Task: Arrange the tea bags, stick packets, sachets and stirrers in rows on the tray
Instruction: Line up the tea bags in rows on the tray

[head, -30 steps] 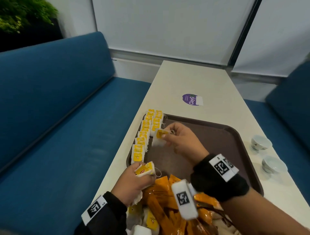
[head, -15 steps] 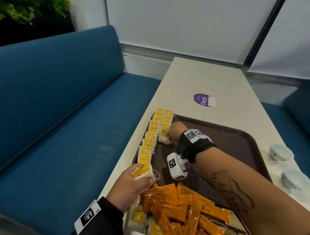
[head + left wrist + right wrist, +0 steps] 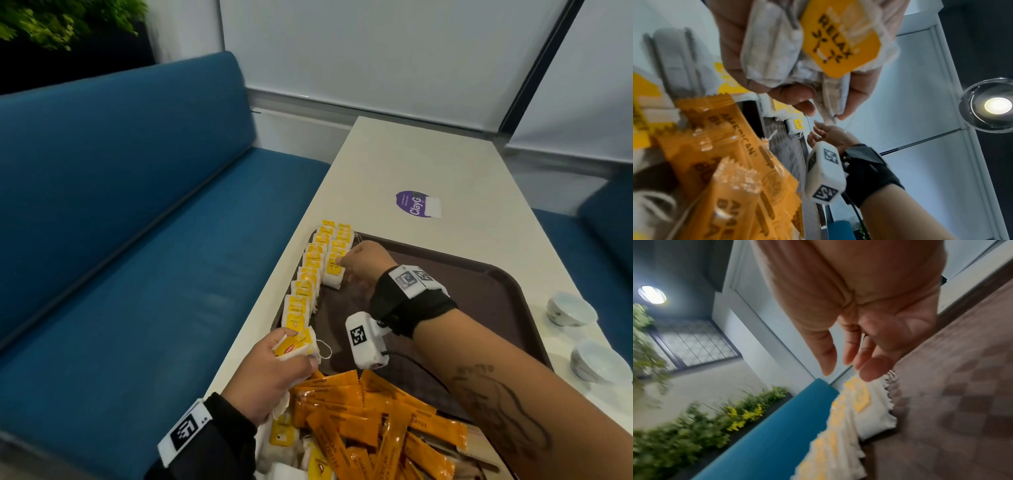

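Note:
Two rows of white tea bags [image 3: 313, 274] with yellow labels run along the left edge of the brown tray [image 3: 479, 284]. My right hand [image 3: 342, 266] is open, its fingertips touching the nearest tea bag of the second row [image 3: 333, 274]. In the right wrist view the right hand [image 3: 849, 368] hovers with straight fingers just over that tea bag [image 3: 869, 412]. My left hand [image 3: 294, 349] grips a bunch of tea bags [image 3: 838, 42] at the tray's near left corner. A pile of orange stick packets [image 3: 376, 428] lies at the tray's near end.
Two small white bowls [image 3: 570, 310] [image 3: 597, 359] stand on the table right of the tray. A purple sticker [image 3: 416, 204] lies on the table beyond it. A blue bench [image 3: 137, 240] runs along the table's left edge. Loose tea bags [image 3: 284, 435] lie under my left wrist.
My right hand carried a tea bag from mid-tray to the second row, set it down and opened. My left hand kept its bunch of tea bags.

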Available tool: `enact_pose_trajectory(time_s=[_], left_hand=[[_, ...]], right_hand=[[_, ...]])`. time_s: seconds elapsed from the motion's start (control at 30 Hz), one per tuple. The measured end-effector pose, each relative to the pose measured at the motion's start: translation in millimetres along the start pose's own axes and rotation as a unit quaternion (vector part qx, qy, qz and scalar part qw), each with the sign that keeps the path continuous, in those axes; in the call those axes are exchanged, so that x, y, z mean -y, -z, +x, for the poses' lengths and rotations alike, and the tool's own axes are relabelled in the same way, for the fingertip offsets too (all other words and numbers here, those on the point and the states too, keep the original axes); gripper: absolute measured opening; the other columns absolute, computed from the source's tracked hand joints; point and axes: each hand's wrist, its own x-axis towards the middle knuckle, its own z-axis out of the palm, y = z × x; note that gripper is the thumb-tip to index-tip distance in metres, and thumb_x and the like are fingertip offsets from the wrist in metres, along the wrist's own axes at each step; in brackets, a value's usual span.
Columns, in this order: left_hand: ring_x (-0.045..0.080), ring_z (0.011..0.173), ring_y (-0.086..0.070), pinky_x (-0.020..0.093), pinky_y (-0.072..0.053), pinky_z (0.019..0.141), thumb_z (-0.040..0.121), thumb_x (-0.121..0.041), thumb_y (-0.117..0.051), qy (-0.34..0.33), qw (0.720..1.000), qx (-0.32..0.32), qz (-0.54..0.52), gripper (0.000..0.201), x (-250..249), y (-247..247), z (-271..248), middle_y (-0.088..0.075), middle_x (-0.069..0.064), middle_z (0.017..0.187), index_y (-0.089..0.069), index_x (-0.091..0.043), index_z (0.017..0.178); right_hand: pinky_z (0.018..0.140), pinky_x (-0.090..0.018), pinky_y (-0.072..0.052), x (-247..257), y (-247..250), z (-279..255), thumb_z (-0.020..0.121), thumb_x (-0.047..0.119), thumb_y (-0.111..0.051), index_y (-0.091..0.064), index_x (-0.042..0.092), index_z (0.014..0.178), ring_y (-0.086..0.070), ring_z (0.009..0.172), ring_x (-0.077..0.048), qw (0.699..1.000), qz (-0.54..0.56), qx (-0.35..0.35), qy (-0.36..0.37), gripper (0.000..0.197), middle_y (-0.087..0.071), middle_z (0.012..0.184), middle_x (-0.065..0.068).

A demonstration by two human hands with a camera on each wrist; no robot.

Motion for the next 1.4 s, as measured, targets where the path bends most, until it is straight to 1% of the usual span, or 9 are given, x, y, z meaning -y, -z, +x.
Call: enact_pose_trajectory(time_s=[0.07, 0.3, 0.43, 0.63, 0.77, 0.87, 0.93, 1.03, 1.4], left_hand=[[0.012, 0.076, -0.059, 0.012, -0.047, 0.056, 0.066, -0.023, -0.076, -0.010, 1.000, 0.003, -0.002, 0.031, -4.3, -2.2, -0.8, -0.062, 0.000, 0.081, -0.059, -0.017, 0.090], [0.014, 0.075, -0.060, 0.020, -0.049, 0.063, 0.058, -0.025, -0.077, -0.023, 0.998, 0.056, -0.010, 0.039, -11.6, -16.2, -7.2, -0.062, 0.006, 0.082, -0.062, -0.014, 0.092], [0.021, 0.079, -0.060, 0.031, -0.048, 0.069, 0.056, -0.026, -0.072, -0.010, 0.996, 0.092, -0.003, 0.045, -10.7, -22.6, -13.5, -0.061, 0.013, 0.086, -0.060, -0.010, 0.097], [0.035, 0.096, -0.064, 0.046, -0.052, 0.085, 0.046, -0.042, -0.078, 0.013, 0.996, 0.083, -0.010, 0.062, -8.4, -19.0, -18.1, -0.066, 0.021, 0.100, -0.063, -0.014, 0.099], [0.027, 0.089, -0.064, 0.036, -0.054, 0.072, 0.063, -0.033, -0.078, 0.039, 0.997, 0.070, -0.022, 0.048, -6.9, -11.3, -17.6, -0.068, 0.013, 0.093, -0.064, -0.015, 0.105], [0.026, 0.094, -0.061, 0.032, -0.051, 0.070, 0.054, -0.043, -0.076, 0.052, 0.997, 0.054, -0.013, 0.068, -3.7, -7.6, -15.1, -0.065, 0.012, 0.097, -0.060, -0.014, 0.113], [0.025, 0.092, -0.059, 0.029, -0.049, 0.067, 0.067, -0.038, -0.075, 0.054, 0.998, 0.043, -0.016, 0.058, -4.4, -7.5, -14.8, -0.062, 0.011, 0.096, -0.058, -0.013, 0.116], [0.023, 0.090, -0.058, 0.026, -0.047, 0.064, 0.082, -0.025, -0.068, 0.061, 0.998, 0.032, -0.016, 0.037, -6.3, -7.6, -14.2, -0.061, 0.011, 0.095, -0.057, -0.013, 0.116], [0.023, 0.085, -0.060, 0.031, -0.048, 0.066, 0.083, -0.021, -0.067, 0.074, 0.996, 0.015, -0.036, 0.027, -0.3, -0.6, -7.4, -0.063, 0.012, 0.092, -0.062, -0.013, 0.108]], right_hand=[[0.043, -0.022, -0.036, -0.4, 7.0, -28.1, 0.089, 0.023, -0.064, -0.056, 0.009, 0.080, -0.052, 0.053, -0.014, 0.997, 0.066, 0.026, 0.017, 0.018, -0.055, 0.067, -0.006], [0.049, -0.016, -0.034, -8.8, 15.8, -128.7, 0.081, 0.041, -0.069, -0.064, 0.019, 0.078, -0.052, 0.055, -0.001, 0.981, 0.067, 0.163, 0.075, 0.023, -0.060, 0.061, 0.008], [0.054, -0.016, -0.042, -21.5, 3.0, -148.7, 0.084, 0.029, -0.069, -0.065, 0.016, 0.079, -0.053, 0.053, -0.003, 0.984, 0.078, 0.141, 0.079, 0.015, -0.061, 0.063, 0.003], [0.041, -0.017, -0.032, -35.1, 1.7, -160.1, 0.089, 0.019, -0.064, -0.062, 0.012, 0.081, -0.048, 0.045, -0.005, 0.969, 0.214, 0.118, 0.043, 0.011, -0.060, 0.065, -0.004], [0.040, -0.017, -0.033, -37.8, 3.2, -160.2, 0.092, 0.016, -0.058, -0.059, 0.008, 0.087, -0.051, 0.046, -0.006, 0.956, 0.277, 0.088, 0.042, 0.009, -0.060, 0.065, -0.006], [0.040, -0.017, -0.035, -39.3, 6.5, -158.7, 0.093, 0.014, -0.056, -0.058, 0.007, 0.090, -0.055, 0.054, -0.008, 0.949, 0.303, 0.070, 0.050, 0.008, -0.062, 0.070, -0.009], [0.042, -0.018, -0.035, -39.3, 9.9, -157.4, 0.093, 0.012, -0.056, -0.059, 0.008, 0.088, -0.056, 0.056, -0.007, 0.945, 0.314, 0.061, 0.065, 0.007, -0.063, 0.068, -0.006], [0.044, -0.016, -0.037, -38.2, 14.4, -149.7, 0.092, 0.011, -0.058, -0.062, 0.012, 0.085, -0.054, 0.055, -0.004, 0.960, 0.267, 0.026, 0.079, 0.008, -0.064, 0.067, -0.001], [0.035, -0.018, -0.040, -28.4, -1.1, -27.1, 0.092, 0.009, -0.052, -0.049, 0.018, 0.071, -0.057, 0.041, -0.009, 0.995, 0.092, -0.009, -0.026, 0.023, -0.058, 0.062, -0.003]])
